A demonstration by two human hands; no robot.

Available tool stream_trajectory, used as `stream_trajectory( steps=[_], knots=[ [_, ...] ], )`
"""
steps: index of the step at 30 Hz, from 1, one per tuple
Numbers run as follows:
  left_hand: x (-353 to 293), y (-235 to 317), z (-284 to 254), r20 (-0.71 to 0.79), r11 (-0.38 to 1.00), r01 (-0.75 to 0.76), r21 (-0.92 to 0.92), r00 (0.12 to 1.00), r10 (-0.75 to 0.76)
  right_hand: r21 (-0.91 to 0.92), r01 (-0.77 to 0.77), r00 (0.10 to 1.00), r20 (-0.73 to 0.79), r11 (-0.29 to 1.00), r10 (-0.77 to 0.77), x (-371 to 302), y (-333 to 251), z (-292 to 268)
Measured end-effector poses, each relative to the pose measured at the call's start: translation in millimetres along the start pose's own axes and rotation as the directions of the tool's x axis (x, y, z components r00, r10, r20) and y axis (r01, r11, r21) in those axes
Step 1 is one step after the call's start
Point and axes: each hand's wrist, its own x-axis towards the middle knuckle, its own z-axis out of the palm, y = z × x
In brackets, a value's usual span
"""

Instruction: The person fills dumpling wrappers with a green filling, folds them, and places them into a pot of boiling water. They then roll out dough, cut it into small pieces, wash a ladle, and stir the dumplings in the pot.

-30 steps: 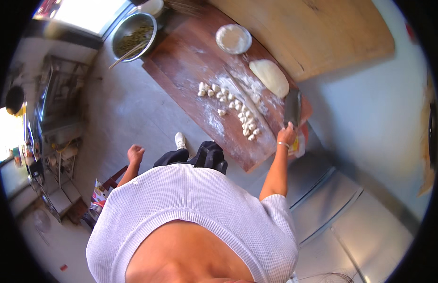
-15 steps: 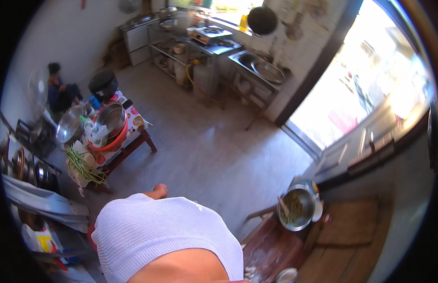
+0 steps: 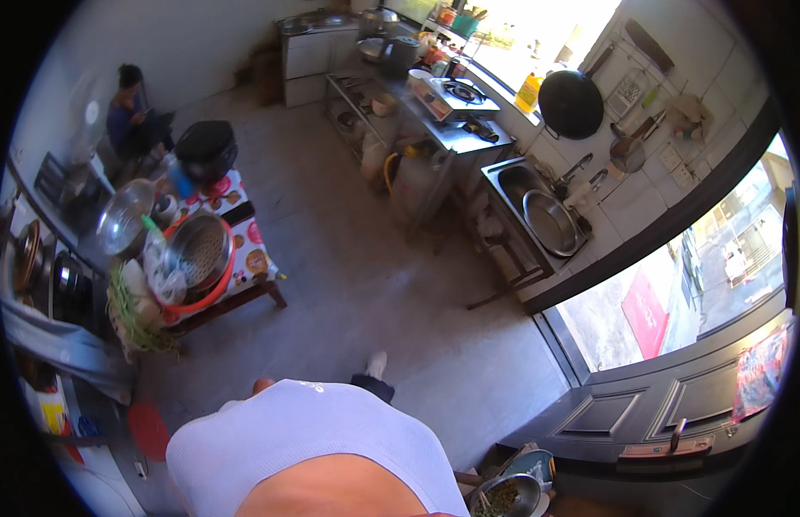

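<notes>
Turning from the dough, now out of view, we've seemingly paused work there; bowl of greens (image 3: pixel 528 493) sits at lower right, left hand (image 3: pixel 262 385) barely shows, grip can't be told, right hand unseen.

Toward one o'clock, a gas stove (image 3: pixel 459 97) and hanging wok (image 3: pixel 571 105); toward two, a steel sink (image 3: pixel 519 183); toward four, a panelled door (image 3: pixel 639 412).

Left hand (image 3: pixel 262 385) barely peeking out
I catch only a sliver of it past the chest (image 3: pixel 301 439), fingers unreadable from here; one foot (image 3: pixel 377 365) is set out ahead.
</notes>
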Motion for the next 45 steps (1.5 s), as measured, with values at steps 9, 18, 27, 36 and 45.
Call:
stream_trajectory(
  steps=[9, 18, 27, 36, 45],
  knots=[
    [111, 125, -102, -0.286, 0.947, 0.089, -0.309, 0.941, -0.181, -0.18, -0.215, 0.924, 0.281, 0.96, 0.26, 148, -32, -47],
    [286, 271, -179, -0.443, 0.829, -0.422, -0.367, 0.863, 0.243, -0.001, 0.34, 0.824, -0.482, 0.94, -0.299, 374, -226, -225],
    [430, 375, -232, -0.093, 0.934, -0.249, -0.255, 0.968, 0.232, 0.462, 0.47, 0.85, -0.467, 0.752, -0.244, 321, -446, -396],
    [506, 475, -239, -0.035, 0.942, -0.256, -0.216, 0.966, 0.255, 0.387, 0.807, 0.537, -0.796, 0.445, -0.281, 339, -550, -686],
    [511, 561, -226, -0.027, 0.962, -0.182, -0.201, 0.983, 0.181, -0.064, 0.441, 0.049, -0.994, 0.895, -0.096, 463, -572, -990]
  ],
)
